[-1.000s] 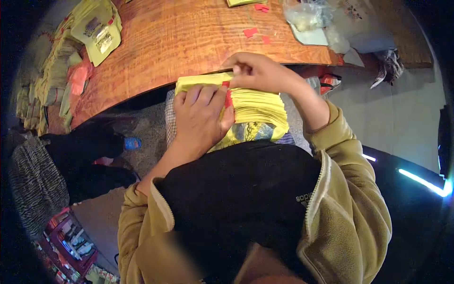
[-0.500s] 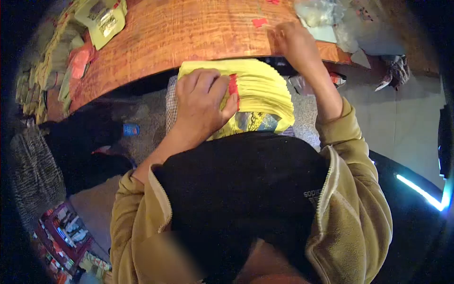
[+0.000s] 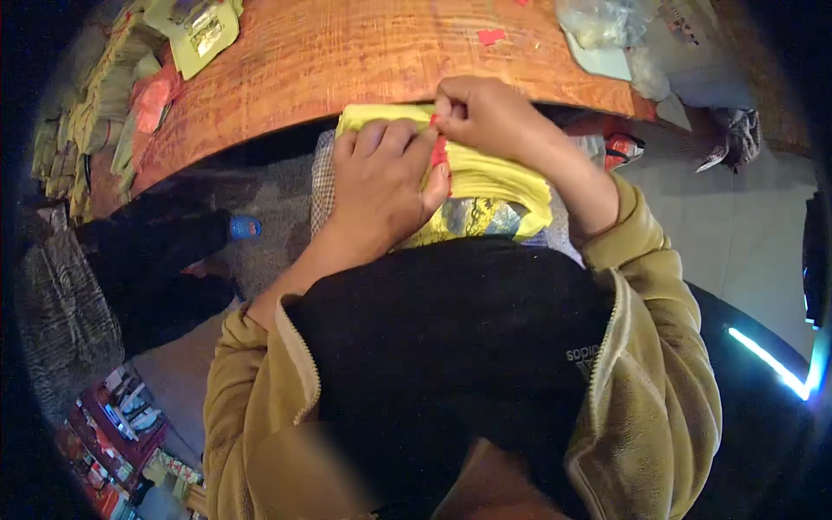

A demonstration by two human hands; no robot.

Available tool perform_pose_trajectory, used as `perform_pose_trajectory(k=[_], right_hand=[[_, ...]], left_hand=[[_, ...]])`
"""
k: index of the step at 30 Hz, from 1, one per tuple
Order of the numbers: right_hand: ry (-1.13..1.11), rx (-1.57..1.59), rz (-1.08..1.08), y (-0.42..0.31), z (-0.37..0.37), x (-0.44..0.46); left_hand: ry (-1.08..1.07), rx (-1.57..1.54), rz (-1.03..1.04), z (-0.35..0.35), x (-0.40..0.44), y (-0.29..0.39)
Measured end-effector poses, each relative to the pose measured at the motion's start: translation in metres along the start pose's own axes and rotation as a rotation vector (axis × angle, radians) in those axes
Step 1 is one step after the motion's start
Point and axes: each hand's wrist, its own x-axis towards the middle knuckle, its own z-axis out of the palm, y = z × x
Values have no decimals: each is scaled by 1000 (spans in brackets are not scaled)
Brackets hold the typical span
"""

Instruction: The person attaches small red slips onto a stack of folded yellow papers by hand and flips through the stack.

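Note:
A thick stack of folded yellow paper [image 3: 498,178] rests on my lap against the table edge. Along its middle runs a line of red paper pieces [image 3: 439,154]. My left hand [image 3: 381,178] lies over the left part of the stack, fingers bent and pressing down, thumb beside the red line. At the stack's far edge my right hand [image 3: 485,117] is closed in a pinch at the upper end of the red line, its fingertips close to my left fingers. A small red piece shows at the pinch.
The wooden table [image 3: 347,61] curves across the top, bearing a red scrap [image 3: 490,37], a yellow printed paper [image 3: 204,35] and plastic bags [image 3: 602,22]. Stacked bundles [image 3: 82,130] stand at the left. Another person's dark-clothed legs [image 3: 165,277] are at lower left.
My right hand reached out over the table near the red scraps, then came back to the red line on the stack. My left hand has stayed on the paper.

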Motion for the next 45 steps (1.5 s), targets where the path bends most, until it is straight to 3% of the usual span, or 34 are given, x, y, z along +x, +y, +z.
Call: perform_pose_trajectory(k=[1,5,7,8,10,12,18,21,23,30,32,33,41,43,45], right_hand=[[62,-10,-91,3,-2,1],[-84,181,-16,27,-28,5],[159,-220,-25,57,-41,13],[163,-221,-26,70,-43,17],[470,-819,-291,87,-44,20],[394,-842,-287,92,-45,14],[503,-1058,-224,92,-30,-12],[506,-919,-148,101,-28,-11],[554,-596,-57,104,-42,3],[631,-688,-148,108,-38,11],[756,-706,-89,97,-41,6],[717,-644,24,97,-44,4],[761,-572,38,115,-56,-4],[584,-62,298,95,-55,-7],[488,-29,201,71,-46,-9]], left_hand=[[-17,3,-12,-1,0,1],[-13,7,-7,0,0,-1],[-4,-24,-18,0,-2,0],[-2,-22,-15,-1,-2,0],[-2,-42,-52,-1,-2,1],[-4,-51,-50,-1,-4,0],[-11,-48,-62,0,-1,2],[-27,-53,-62,-2,0,2],[-24,-56,-56,-3,1,4],[29,-74,-71,-1,0,0],[43,-83,-55,-1,0,-1],[44,-89,-51,-1,0,-1],[37,-124,-53,-7,4,-2],[49,-120,-31,-7,5,-2],[35,-116,-25,-8,6,-1]])
